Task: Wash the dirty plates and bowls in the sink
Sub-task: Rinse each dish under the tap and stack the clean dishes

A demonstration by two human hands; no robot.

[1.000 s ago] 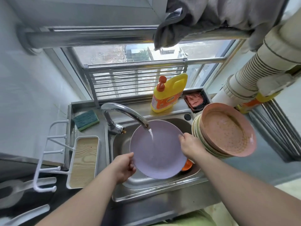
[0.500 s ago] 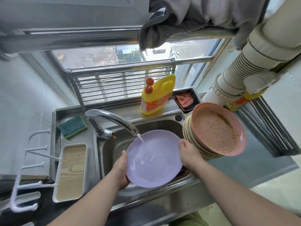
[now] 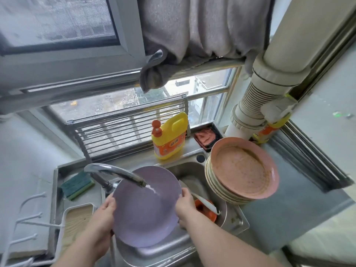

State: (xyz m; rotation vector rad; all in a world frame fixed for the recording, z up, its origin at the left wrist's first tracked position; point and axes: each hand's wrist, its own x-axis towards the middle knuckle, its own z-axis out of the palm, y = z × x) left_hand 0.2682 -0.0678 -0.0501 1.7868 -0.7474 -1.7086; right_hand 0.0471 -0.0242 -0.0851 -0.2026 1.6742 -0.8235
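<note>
While water runs from the faucet (image 3: pixel 117 175) onto its far part, the purple plate (image 3: pixel 146 211) is held tilted over the steel sink (image 3: pixel 171 247) in the head view; the left hand (image 3: pixel 105 214) grips the plate's left rim, fingers curled behind it and thumb on the edge; the right hand (image 3: pixel 185 206) pinches the right rim in the same way; a thin stream falls from the plate's near-left edge down into the basin. Just right of the right hand, low in the sink, lies an orange bowl (image 3: pixel 205 210) with a white utensil (image 3: pixel 207 204) across it. To the right, on the sink's edge, rests a tilted stack of dirty plates (image 3: pixel 217 187); the top one, a pink plate (image 3: pixel 244 167), is smeared with brown residue. On the far ledge stands a yellow detergent bottle (image 3: pixel 169 135) with a red pump; right of it sits a black tray with a reddish cloth (image 3: pixel 207 136). Left of the faucet lies a green sponge (image 3: pixel 78 185); nearer, a white tray with a wooden base (image 3: pixel 77 216). A grey cloth (image 3: pixel 192 35) hangs over the rail above the window.
</note>
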